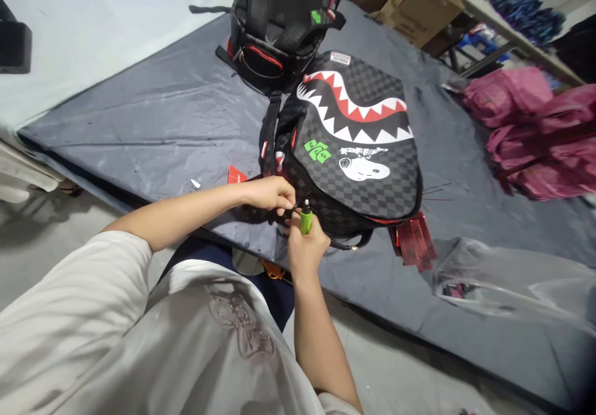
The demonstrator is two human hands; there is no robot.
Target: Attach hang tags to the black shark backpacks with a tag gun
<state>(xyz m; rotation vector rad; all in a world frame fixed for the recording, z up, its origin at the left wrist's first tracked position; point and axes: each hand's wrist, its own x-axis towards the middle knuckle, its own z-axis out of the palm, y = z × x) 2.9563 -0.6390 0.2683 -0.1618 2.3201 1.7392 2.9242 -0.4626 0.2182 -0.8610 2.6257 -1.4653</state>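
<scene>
A dark checkered backpack (367, 98) with a printed shark mouth, green notes and a white cartoon dog head lies before me on the covered table. Pinched at its near left edge is my left hand (274, 192), closed, and what sits between its fingertips is too small to name. Just to the right, my right hand (310, 244) is wrapped around a green pen-like tool (306, 219) with a black collar and pale tip pointing up. The fingertips of both hands nearly meet beside the bag. A black strap (270, 132) runs along the bag's left side.
Behind stands a second black backpack (279, 23). A red tag (236, 174) and a small white piece (195, 184) lie left; red tags (414, 242) lie right, near a clear plastic bag (507, 281). Pink bundles (535, 123) and a cardboard box (419, 8) are farther off.
</scene>
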